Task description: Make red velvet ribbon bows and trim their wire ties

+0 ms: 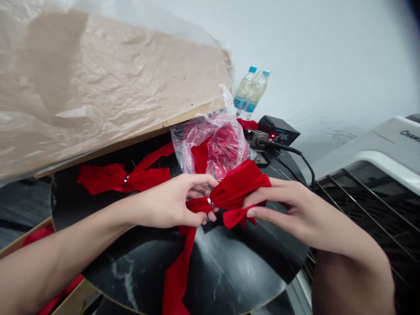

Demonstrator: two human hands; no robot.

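Black marbled tabletop (232, 267), bottles (257, 92) at one o'clock; left hand (167, 201) clamps fingers on the red bow (238, 186) by its silver band (210, 202), right hand (297, 212) pinches its three-o'clock end.

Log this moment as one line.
left hand: holds red bow beside silver band; right hand: pinches bow fabric; second bow: on black table

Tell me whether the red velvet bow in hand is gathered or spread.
Gathered: the red velvet bow is cinched by a shiny silver band.
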